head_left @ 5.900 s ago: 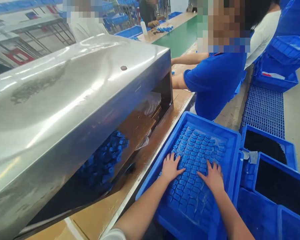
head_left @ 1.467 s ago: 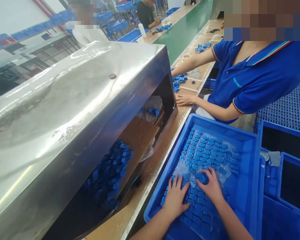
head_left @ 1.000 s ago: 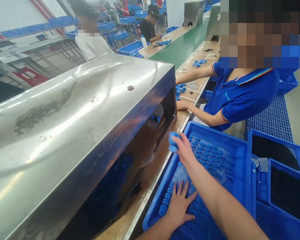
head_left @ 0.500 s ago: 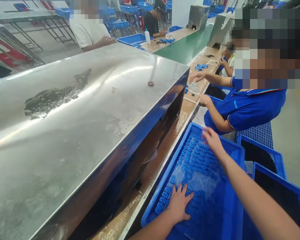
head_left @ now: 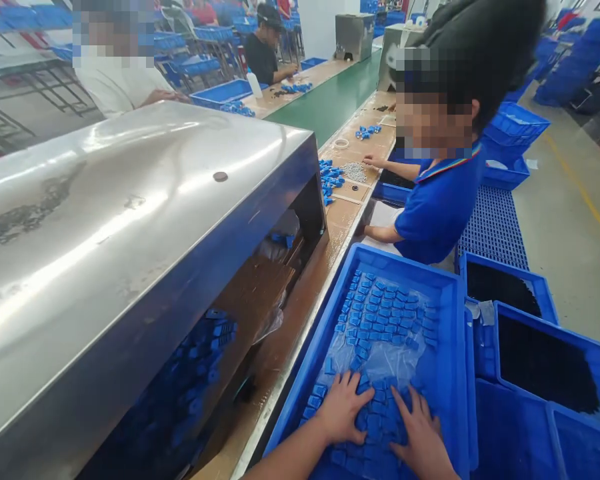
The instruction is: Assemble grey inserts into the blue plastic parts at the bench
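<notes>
Blue pieces point(head_left: 387, 312) lie in rows inside a blue tray point(head_left: 445, 293) beside the table point(head_left: 341, 217), clear plastic point(head_left: 397, 359) showing in the gap between them; I have my left hand point(head_left: 339, 408) and my right hand point(head_left: 422, 433) spread wide over the nearer rows, thumbs facing each other

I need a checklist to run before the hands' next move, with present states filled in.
1. Left hand over the blue pieces, fingers spread: ok.
2. Right hand likewise, fingers spread: ok.
3. Rows unbroken: not ok; plastic film shows in a gap.
4. Pieces beneath the hands lying evenly: cannot tell, partly covered.
5. Blue-shirted co-worker's hand, near the small pale parts, apart from the blue tray: ok.
</notes>
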